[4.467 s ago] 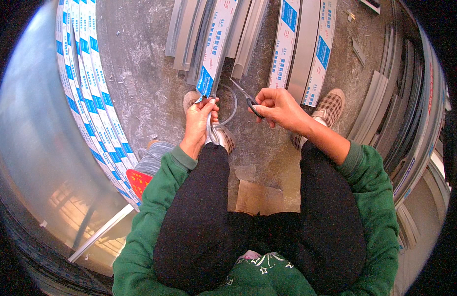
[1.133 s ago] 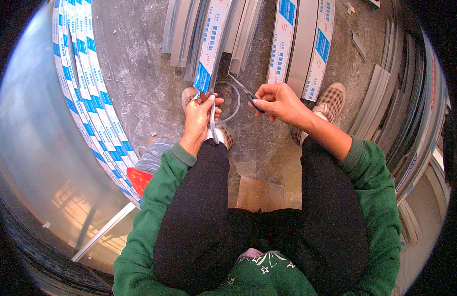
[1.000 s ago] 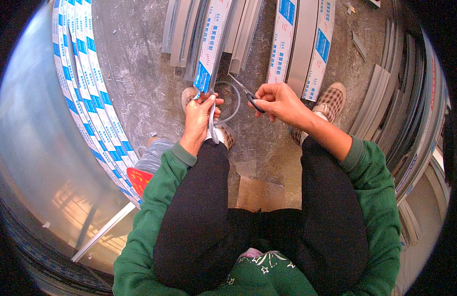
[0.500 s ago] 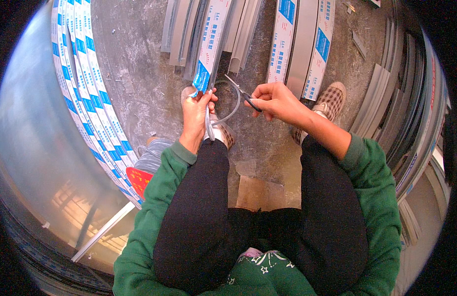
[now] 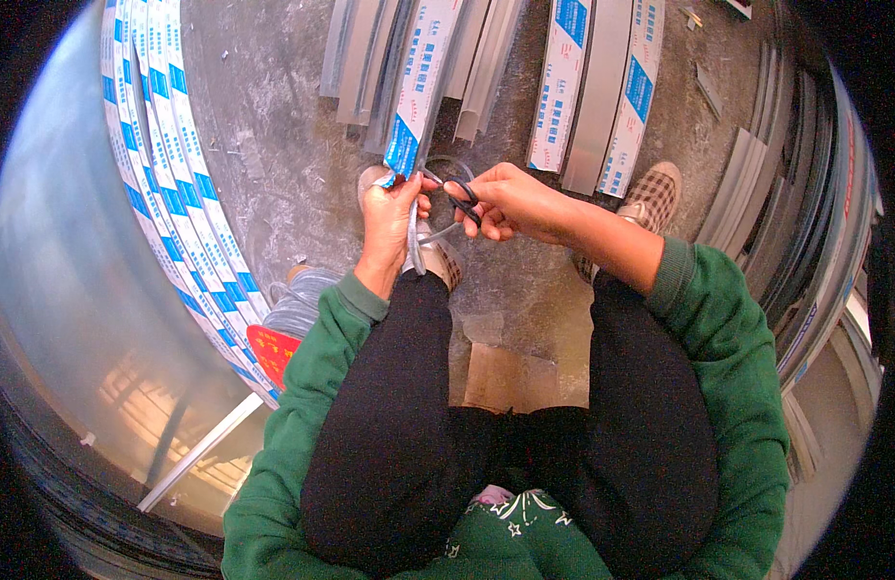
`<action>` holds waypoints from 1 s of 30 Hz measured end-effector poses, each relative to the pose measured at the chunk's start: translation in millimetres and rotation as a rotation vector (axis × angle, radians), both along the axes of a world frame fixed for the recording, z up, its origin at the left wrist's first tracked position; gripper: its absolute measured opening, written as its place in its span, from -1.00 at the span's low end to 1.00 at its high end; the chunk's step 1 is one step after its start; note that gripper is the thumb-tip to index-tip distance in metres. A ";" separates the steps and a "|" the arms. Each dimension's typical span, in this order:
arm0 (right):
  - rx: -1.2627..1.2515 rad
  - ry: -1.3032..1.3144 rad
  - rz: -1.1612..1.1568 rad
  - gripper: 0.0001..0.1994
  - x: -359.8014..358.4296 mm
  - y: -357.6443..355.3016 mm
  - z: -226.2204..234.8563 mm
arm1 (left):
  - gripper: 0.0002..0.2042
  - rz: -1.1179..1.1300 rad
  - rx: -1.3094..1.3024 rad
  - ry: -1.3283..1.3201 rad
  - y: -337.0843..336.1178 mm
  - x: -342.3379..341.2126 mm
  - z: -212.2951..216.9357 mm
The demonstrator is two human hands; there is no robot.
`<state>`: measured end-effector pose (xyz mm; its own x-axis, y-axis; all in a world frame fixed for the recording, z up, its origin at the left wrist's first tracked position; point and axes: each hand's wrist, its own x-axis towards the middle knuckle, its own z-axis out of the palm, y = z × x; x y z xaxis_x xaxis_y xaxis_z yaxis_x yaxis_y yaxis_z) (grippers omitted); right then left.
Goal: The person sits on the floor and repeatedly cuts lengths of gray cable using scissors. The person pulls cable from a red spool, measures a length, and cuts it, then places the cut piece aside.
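Note:
My left hand [image 5: 389, 217] is closed at the near end of a long metal profile [image 5: 420, 82] wrapped in white and blue film. It grips a flexible grey strip [image 5: 415, 253] there, whose tail hangs below the fingers and whose loop curves off to the right. The film's end by the thumb is torn and lifted. Black-handled scissors [image 5: 466, 200] are in my right hand [image 5: 510, 201], with fingers through the handles. Their blades point at the strip beside my left fingertips and are partly hidden, so I cannot tell whether they touch it.
Several grey profiles [image 5: 363, 68] lie beside the held one, and more film-wrapped profiles [image 5: 563, 87] lie to its right. Stacked profiles [image 5: 742, 184] line the right side. At left are long wrapped strips [image 5: 182, 184] and a grey spool [image 5: 303, 295]. Cardboard [image 5: 510, 379] lies between my legs.
My right hand has moved left with the scissors, bringing their blades to the strip by my left fingers. My left hand has stayed nearly in place.

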<state>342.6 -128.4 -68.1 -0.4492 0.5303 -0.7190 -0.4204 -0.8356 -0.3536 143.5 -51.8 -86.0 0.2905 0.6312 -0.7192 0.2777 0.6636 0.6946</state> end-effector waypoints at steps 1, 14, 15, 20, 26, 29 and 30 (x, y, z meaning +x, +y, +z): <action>-0.014 0.004 -0.005 -0.54 -0.8 0.2 -0.2 | -0.84 -0.002 -0.002 0.005 -0.2 -0.2 0.1; 0.022 -0.105 -0.256 -0.61 0.8 6.6 1.5 | -0.78 0.049 -0.105 -0.048 0.3 -2.0 7.6; 0.039 -0.169 -0.263 -0.59 4.3 10.4 1.2 | -0.77 0.034 -0.126 -0.052 0.7 -2.6 9.4; 0.161 -0.300 -0.491 -0.60 32.0 39.0 -0.2 | -0.74 -0.099 -0.167 -0.063 2.6 -7.8 15.5; 0.097 -0.193 -0.355 -0.51 39.5 32.2 8.6 | -0.80 -0.204 -0.031 0.055 5.3 -18.1 15.0; -0.036 -0.008 -0.195 -0.49 18.9 13.8 12.3 | -0.83 -0.205 -0.052 0.080 5.9 -21.3 13.5; -0.040 0.008 -0.175 -0.48 14.0 10.9 11.7 | -0.83 -0.200 -0.059 0.084 5.5 -21.6 13.2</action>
